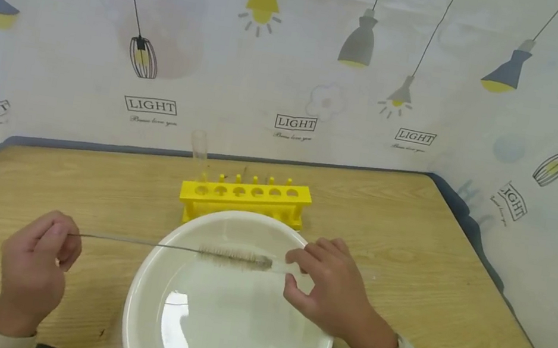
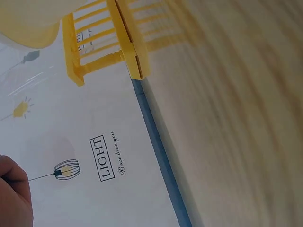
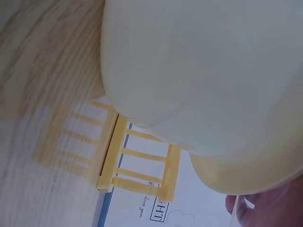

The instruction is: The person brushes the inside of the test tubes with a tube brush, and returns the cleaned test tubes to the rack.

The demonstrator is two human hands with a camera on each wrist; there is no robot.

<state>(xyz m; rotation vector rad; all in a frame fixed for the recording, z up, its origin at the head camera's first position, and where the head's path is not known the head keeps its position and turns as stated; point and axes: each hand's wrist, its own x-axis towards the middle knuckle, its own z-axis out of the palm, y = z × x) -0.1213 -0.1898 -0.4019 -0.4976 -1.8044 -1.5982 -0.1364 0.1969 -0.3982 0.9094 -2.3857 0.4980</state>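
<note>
My left hand (image 1: 35, 267) pinches the thin wire handle of a test tube brush (image 1: 234, 258), which lies level over a white basin (image 1: 135, 297). Its bristled end points right, toward my right hand (image 1: 332, 287). Between the right thumb and fingers I hold a clear test tube (image 1: 280, 267), hard to see against the basin, its left end right at the brush tip. The tube's far end shows faintly past the back of the hand. Water in the basin reflects a bright patch. In the left wrist view only part of the left hand (image 2: 14, 194) shows.
Behind the basin stands a yellow test tube rack (image 1: 246, 194) with a row of holes and pegs. Another clear tube (image 1: 199, 150) rises upright at its left end. The wooden table (image 1: 455, 296) ends at a patterned curtain (image 1: 250, 73) at the back and sides.
</note>
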